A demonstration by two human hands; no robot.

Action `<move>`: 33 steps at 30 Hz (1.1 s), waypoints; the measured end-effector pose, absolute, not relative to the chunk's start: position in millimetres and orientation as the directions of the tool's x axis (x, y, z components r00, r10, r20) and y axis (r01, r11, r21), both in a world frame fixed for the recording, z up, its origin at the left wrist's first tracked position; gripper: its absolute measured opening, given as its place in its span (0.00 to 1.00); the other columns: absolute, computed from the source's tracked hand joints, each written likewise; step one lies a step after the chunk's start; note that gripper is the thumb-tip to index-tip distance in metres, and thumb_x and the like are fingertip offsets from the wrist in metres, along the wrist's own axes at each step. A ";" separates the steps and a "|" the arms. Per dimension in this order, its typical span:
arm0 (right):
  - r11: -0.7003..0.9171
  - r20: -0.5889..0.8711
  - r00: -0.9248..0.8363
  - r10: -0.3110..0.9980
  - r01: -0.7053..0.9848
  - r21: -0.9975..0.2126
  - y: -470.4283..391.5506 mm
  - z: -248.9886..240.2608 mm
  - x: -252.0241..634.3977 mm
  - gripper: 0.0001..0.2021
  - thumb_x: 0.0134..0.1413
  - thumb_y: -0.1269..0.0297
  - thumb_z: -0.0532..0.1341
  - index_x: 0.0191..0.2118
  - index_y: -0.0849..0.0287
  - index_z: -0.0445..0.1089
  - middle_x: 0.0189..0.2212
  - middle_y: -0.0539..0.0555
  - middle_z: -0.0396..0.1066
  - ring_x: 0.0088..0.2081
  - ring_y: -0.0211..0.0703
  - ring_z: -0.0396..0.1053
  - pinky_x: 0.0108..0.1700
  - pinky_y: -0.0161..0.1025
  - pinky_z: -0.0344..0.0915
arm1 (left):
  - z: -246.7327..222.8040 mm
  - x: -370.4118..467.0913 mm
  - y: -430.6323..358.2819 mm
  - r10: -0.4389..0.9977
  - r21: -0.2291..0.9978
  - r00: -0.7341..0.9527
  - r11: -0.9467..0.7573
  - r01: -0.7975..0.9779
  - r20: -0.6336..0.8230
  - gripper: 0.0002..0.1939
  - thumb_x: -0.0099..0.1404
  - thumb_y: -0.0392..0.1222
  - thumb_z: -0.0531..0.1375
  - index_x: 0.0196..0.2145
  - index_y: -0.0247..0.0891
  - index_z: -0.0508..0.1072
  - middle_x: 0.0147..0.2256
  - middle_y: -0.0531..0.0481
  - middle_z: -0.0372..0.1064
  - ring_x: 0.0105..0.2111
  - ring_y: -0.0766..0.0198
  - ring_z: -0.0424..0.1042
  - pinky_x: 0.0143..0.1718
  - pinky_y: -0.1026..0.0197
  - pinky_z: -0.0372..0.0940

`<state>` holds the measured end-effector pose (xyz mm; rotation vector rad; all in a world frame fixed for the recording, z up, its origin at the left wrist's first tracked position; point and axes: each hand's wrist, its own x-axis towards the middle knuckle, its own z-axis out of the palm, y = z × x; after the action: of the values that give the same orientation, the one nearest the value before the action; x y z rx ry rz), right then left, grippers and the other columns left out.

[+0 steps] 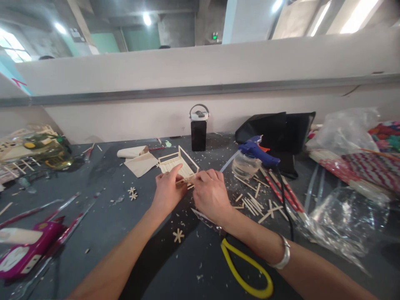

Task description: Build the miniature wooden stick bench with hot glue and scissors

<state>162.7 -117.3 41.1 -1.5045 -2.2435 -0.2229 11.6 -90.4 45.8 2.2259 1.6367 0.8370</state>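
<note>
A small frame of thin wooden sticks, with a slatted floor and raised rails, is tilted above the dark table. My left hand grips its near left side, thumb over the slats. At the near right corner my right hand has its fingers closed against the frame's edge; whether they pinch a separate small stick is hidden. Cut stick pieces lie to the right. A blue glue gun rests on a clear round container. Below my right wrist is a yellow-handled tool.
A dark box-shaped device with a handle stands near the wall. Brown paper and star-shaped stick pieces lie on the table. A magenta device is at left; plastic wrapping and a black bag are at right.
</note>
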 end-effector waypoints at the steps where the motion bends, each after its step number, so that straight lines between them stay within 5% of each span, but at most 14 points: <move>1: 0.400 0.433 -0.321 0.842 0.910 -0.105 -117.1 41.2 162.9 0.06 0.53 0.70 0.58 0.36 0.61 0.72 0.36 0.57 0.70 0.41 0.50 0.59 0.43 0.47 0.50 | 45.4 11.4 -90.0 0.932 0.520 0.203 -0.338 0.784 0.300 0.27 0.57 0.31 0.61 0.54 0.36 0.64 0.34 0.48 0.77 0.39 0.55 0.74 0.48 0.50 0.60; 16: 0.486 0.584 -0.323 0.744 0.862 -0.142 -112.7 50.4 171.8 0.10 0.62 0.67 0.55 0.41 0.56 0.74 0.39 0.55 0.71 0.42 0.48 0.60 0.43 0.45 0.52 | 44.1 9.2 -87.5 0.930 0.571 0.178 -0.340 0.747 0.321 0.28 0.55 0.30 0.61 0.54 0.39 0.65 0.31 0.52 0.77 0.36 0.58 0.75 0.46 0.52 0.62; 33: 0.608 0.280 -0.605 0.746 0.789 0.087 -91.3 85.2 164.2 0.10 0.60 0.65 0.57 0.39 0.60 0.76 0.45 0.58 0.71 0.48 0.52 0.58 0.52 0.50 0.47 | 39.5 9.8 -83.8 0.958 0.568 0.144 -0.264 0.780 0.248 0.28 0.54 0.33 0.61 0.54 0.38 0.66 0.33 0.51 0.78 0.40 0.55 0.75 0.51 0.48 0.54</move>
<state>164.2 -91.3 85.2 -1.2684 -2.6178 -0.2978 9.8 -83.8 39.5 2.1224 1.6818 0.8299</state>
